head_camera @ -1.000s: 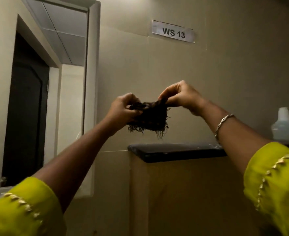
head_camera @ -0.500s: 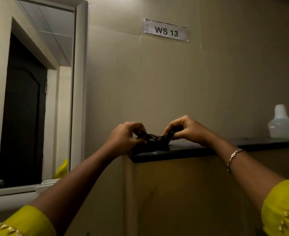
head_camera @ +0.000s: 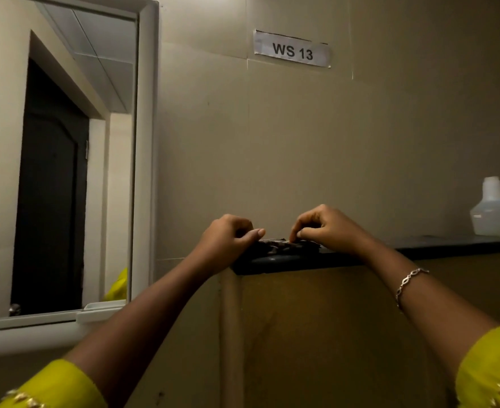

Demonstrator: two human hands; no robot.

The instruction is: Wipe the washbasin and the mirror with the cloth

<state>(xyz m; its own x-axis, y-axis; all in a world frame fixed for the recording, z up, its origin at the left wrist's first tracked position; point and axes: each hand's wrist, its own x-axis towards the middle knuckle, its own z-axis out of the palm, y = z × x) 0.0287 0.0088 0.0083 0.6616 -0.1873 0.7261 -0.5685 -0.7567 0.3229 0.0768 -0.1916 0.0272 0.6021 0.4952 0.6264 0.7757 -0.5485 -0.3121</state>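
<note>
Pinched at both ends by curled fingers of left hand (head_camera: 231, 234) and right hand (head_camera: 329, 228): the cloth (head_camera: 281, 245), flat on the ledge (head_camera: 448, 246) under the fingertips. Might slide off the near edge below them if released bunched.

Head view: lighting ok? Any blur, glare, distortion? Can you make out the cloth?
Head view: dim, warm light; the dark frayed cloth barely separates from the glossy black ledge under the left hand and right hand. Head view: little blur, the white paper sign reads WS 13. Head view: no glare in the white-framed mirror; its edges slant.
</note>
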